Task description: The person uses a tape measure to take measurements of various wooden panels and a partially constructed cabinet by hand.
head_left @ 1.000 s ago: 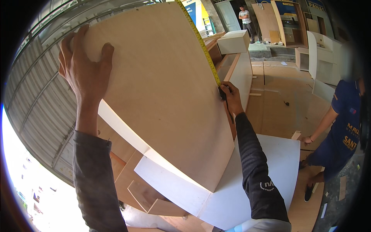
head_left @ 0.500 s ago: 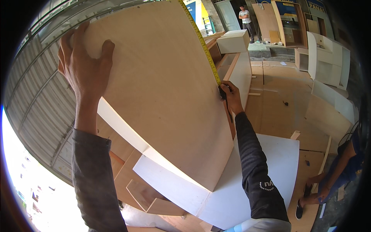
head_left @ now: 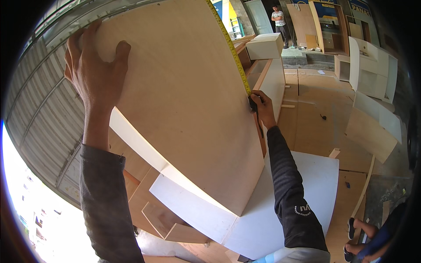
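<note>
A large pale wooden panel [head_left: 180, 105] stands tilted up in front of me, filling the middle of the view. My left hand [head_left: 97, 70] grips its upper left edge, thumb against the broad face and fingers around the rim. Along the panel's right edge runs the yellow blade of a tape measure [head_left: 237, 61], its far end out of the frame. At the near end of that blade, my right hand [head_left: 263, 106] is closed on the dark tape case, which a black strap hangs from. The fingers partly hide the case.
White boards [head_left: 289, 193] lie beneath the panel's lower end. Behind it stands a long white cabinet [head_left: 272, 87] with a box on top. A co-worker's legs [head_left: 368, 239] show at lower right; another person [head_left: 278, 24] stands far back. More cabinets [head_left: 372, 65] line the right side.
The co-worker at the lower right has shifted lower in the view, uncovering more floor and boards. My hands, the tape measure and the panel have hardly moved.
</note>
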`<act>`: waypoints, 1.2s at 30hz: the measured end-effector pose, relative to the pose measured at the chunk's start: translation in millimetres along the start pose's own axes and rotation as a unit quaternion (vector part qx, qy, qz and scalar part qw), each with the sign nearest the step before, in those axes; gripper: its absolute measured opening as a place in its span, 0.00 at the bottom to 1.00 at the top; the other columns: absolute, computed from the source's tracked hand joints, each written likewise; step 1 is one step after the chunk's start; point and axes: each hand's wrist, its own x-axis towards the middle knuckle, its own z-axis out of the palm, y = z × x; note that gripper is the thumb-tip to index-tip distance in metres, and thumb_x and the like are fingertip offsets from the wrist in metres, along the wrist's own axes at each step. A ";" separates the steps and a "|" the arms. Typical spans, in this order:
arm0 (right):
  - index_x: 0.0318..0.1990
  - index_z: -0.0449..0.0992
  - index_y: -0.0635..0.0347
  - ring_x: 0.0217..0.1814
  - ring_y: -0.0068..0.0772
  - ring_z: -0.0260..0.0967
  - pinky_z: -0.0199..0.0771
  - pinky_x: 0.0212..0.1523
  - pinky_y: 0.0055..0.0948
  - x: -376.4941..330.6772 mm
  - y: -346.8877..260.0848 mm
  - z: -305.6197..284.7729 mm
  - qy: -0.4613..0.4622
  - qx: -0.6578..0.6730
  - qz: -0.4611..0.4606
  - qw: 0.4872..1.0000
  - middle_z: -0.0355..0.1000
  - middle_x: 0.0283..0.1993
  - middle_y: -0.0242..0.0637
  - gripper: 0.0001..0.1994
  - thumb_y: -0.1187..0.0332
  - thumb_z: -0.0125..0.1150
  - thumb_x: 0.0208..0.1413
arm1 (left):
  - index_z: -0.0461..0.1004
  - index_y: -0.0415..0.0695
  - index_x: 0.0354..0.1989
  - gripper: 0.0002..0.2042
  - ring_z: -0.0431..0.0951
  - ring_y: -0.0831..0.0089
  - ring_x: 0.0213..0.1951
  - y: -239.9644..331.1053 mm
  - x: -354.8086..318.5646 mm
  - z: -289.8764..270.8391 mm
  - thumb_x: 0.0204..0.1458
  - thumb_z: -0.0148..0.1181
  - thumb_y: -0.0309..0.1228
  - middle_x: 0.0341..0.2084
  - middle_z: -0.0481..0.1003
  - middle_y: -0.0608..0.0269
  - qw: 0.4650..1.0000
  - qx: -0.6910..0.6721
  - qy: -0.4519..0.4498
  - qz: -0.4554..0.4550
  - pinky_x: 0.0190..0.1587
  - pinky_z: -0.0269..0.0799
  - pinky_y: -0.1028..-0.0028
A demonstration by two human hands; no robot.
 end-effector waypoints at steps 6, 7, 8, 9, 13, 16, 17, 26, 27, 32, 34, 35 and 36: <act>0.49 0.79 0.62 0.29 0.19 0.67 0.73 0.26 0.23 0.3 0.2 0.1 0.000 0.003 -0.001 1.000 0.72 0.33 0.29 0.14 0.61 0.58 0.64 | 0.72 0.51 0.61 0.32 0.64 0.57 0.63 -1.4 -0.3 0.8 0.44 0.65 0.43 0.58 0.66 0.60 1.000 -0.002 0.000 -0.001 0.67 0.53 0.52; 0.49 0.79 0.62 0.29 0.19 0.67 0.74 0.26 0.23 0.5 0.5 0.2 0.001 0.003 0.000 1.000 0.72 0.33 0.29 0.14 0.61 0.58 0.64 | 0.72 0.51 0.61 0.32 0.64 0.57 0.63 -1.2 -0.7 1.1 0.44 0.65 0.43 0.58 0.66 0.60 1.000 -0.003 -0.001 -0.002 0.67 0.53 0.52; 0.49 0.79 0.62 0.29 0.19 0.67 0.74 0.26 0.23 0.6 0.8 0.1 0.002 0.004 0.000 1.000 0.72 0.33 0.29 0.14 0.61 0.58 0.64 | 0.72 0.52 0.61 0.32 0.64 0.57 0.63 -1.4 -0.8 1.4 0.44 0.65 0.43 0.58 0.66 0.60 1.000 -0.002 0.000 -0.001 0.67 0.53 0.52; 0.49 0.79 0.62 0.29 0.19 0.67 0.74 0.26 0.23 0.5 1.1 -0.2 0.002 0.002 0.000 1.000 0.72 0.33 0.29 0.14 0.61 0.58 0.64 | 0.72 0.52 0.61 0.32 0.64 0.57 0.64 -1.7 -0.7 1.9 0.44 0.65 0.43 0.59 0.66 0.60 1.000 -0.001 0.001 0.000 0.67 0.53 0.52; 0.49 0.79 0.61 0.29 0.18 0.66 0.74 0.26 0.23 -1.0 -2.3 1.4 0.003 -0.005 -0.003 1.000 0.72 0.33 0.29 0.14 0.61 0.58 0.65 | 0.71 0.51 0.62 0.32 0.64 0.57 0.64 -2.6 -0.8 2.1 0.44 0.65 0.43 0.59 0.66 0.60 1.000 -0.002 0.003 0.003 0.67 0.53 0.52; 0.48 0.79 0.61 0.29 0.18 0.67 0.74 0.26 0.23 -2.6 -4.2 1.9 0.003 -0.002 -0.008 1.000 0.71 0.33 0.28 0.13 0.62 0.58 0.65 | 0.71 0.51 0.62 0.32 0.64 0.57 0.64 -3.1 -0.9 2.1 0.44 0.65 0.43 0.59 0.66 0.59 1.000 -0.005 0.006 0.010 0.67 0.53 0.51; 0.48 0.79 0.61 0.29 0.18 0.67 0.74 0.26 0.23 -3.0 -4.4 2.3 0.002 0.001 -0.010 1.000 0.71 0.33 0.28 0.13 0.62 0.58 0.65 | 0.71 0.51 0.62 0.32 0.64 0.57 0.64 -3.0 -0.6 1.4 0.44 0.65 0.43 0.58 0.66 0.59 1.000 -0.004 0.006 0.009 0.67 0.53 0.52; 0.49 0.79 0.61 0.31 0.18 0.68 0.74 0.27 0.23 -4.2 -4.7 1.0 0.005 0.001 -0.005 1.000 0.72 0.34 0.29 0.13 0.62 0.59 0.64 | 0.71 0.51 0.61 0.31 0.64 0.57 0.63 -0.7 -0.5 0.5 0.44 0.65 0.43 0.58 0.66 0.59 1.000 -0.014 0.008 0.005 0.66 0.54 0.52; 0.49 0.79 0.61 0.31 0.19 0.68 0.74 0.27 0.23 -4.1 -4.7 0.8 0.006 0.003 -0.004 1.000 0.72 0.34 0.29 0.13 0.62 0.59 0.64 | 0.71 0.51 0.61 0.31 0.64 0.57 0.63 -1.0 -0.8 1.1 0.44 0.65 0.43 0.58 0.66 0.59 1.000 -0.016 0.009 0.006 0.66 0.54 0.52; 0.49 0.79 0.60 0.31 0.19 0.68 0.73 0.27 0.23 -3.3 -4.8 3.8 0.010 -0.001 -0.007 1.000 0.72 0.34 0.29 0.12 0.63 0.59 0.64 | 0.71 0.52 0.61 0.31 0.63 0.57 0.63 -3.4 -0.3 0.5 0.44 0.64 0.43 0.58 0.66 0.60 1.000 -0.014 0.007 0.006 0.66 0.54 0.52; 0.49 0.79 0.60 0.31 0.19 0.68 0.73 0.27 0.23 -4.4 -5.7 3.9 0.010 0.000 -0.010 1.000 0.72 0.34 0.29 0.12 0.64 0.58 0.65 | 0.71 0.52 0.61 0.31 0.63 0.57 0.63 -2.0 -0.7 0.3 0.45 0.64 0.43 0.58 0.66 0.60 1.000 -0.018 0.005 0.000 0.65 0.53 0.52; 0.48 0.79 0.60 0.31 0.19 0.68 0.73 0.27 0.23 -5.0 -6.2 4.0 0.010 0.001 -0.011 1.000 0.72 0.33 0.29 0.12 0.64 0.58 0.65 | 0.71 0.52 0.61 0.31 0.63 0.57 0.63 -2.1 -1.0 0.3 0.45 0.64 0.44 0.58 0.66 0.60 1.000 -0.017 0.006 0.000 0.65 0.54 0.52; 0.48 0.79 0.60 0.30 0.19 0.68 0.73 0.27 0.23 -5.7 -6.7 4.2 0.011 0.001 -0.008 1.000 0.72 0.33 0.29 0.11 0.65 0.58 0.65 | 0.71 0.52 0.61 0.31 0.64 0.57 0.63 -2.3 -1.4 0.4 0.45 0.64 0.44 0.58 0.66 0.60 1.000 -0.016 0.006 0.001 0.65 0.54 0.52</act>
